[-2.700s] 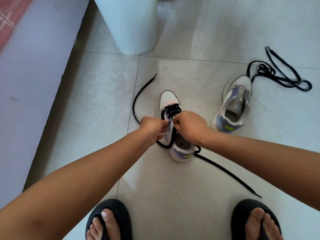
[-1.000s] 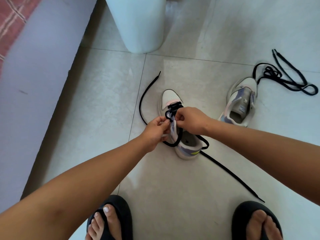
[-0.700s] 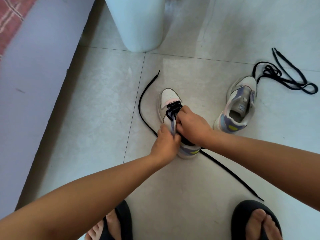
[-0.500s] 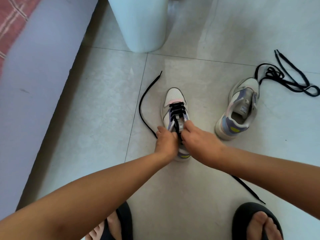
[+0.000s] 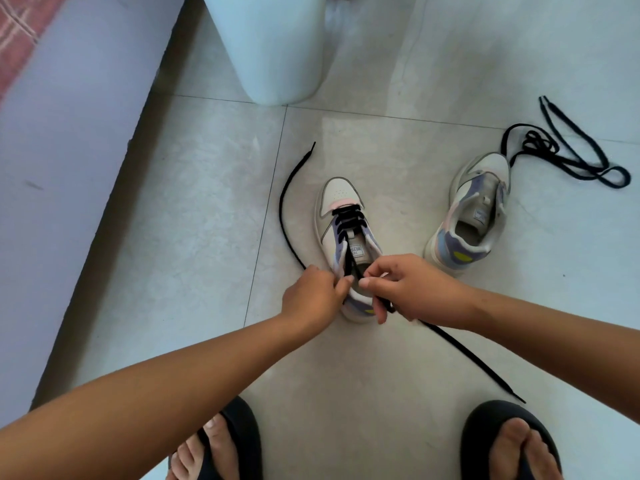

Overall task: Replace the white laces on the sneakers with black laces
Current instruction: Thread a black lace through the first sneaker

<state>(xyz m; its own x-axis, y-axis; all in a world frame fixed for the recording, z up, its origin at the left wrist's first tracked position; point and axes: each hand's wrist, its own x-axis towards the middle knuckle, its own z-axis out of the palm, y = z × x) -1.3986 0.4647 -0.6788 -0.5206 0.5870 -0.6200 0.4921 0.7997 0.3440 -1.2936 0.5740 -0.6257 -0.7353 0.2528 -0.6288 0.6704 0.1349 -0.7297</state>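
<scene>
1. The sneaker being laced (image 5: 346, 237) stands upright on the floor (image 5: 207, 237), its long axis running away from the person: toe at the far end, heel at the near end, just under the hands.
2. Black lace (image 5: 346, 220) is crossed through the lower eyelets near the toe; the upper eyelets beside the tongue label appear not yet threaded.
3. From the last crossing, two strands are led back toward the heel, where they are met by the hands.
4. The left hand (image 5: 311, 292) is closed at the sneaker's left edge, its fingers curled and pinching the lace there; the free left end runs from it in a curve across the floor toward the toe side.
5. The right hand (image 5: 412, 289) is pinched on the lace over the shoe opening, and the right free end trails from under it across the floor toward the near right.
6. Both hands lie at the heel end, about equally near; the next open eyelets are judged to lie just ahead of the fingertips, along the shoe's axis.
7. The second sneaker (image 5: 471, 216) lies well to the right, unlaced, closer to the right hand.
8. A second black lace (image 5: 571, 157) is heaped beyond its toe.
9. No white laces are seen in view.
</scene>
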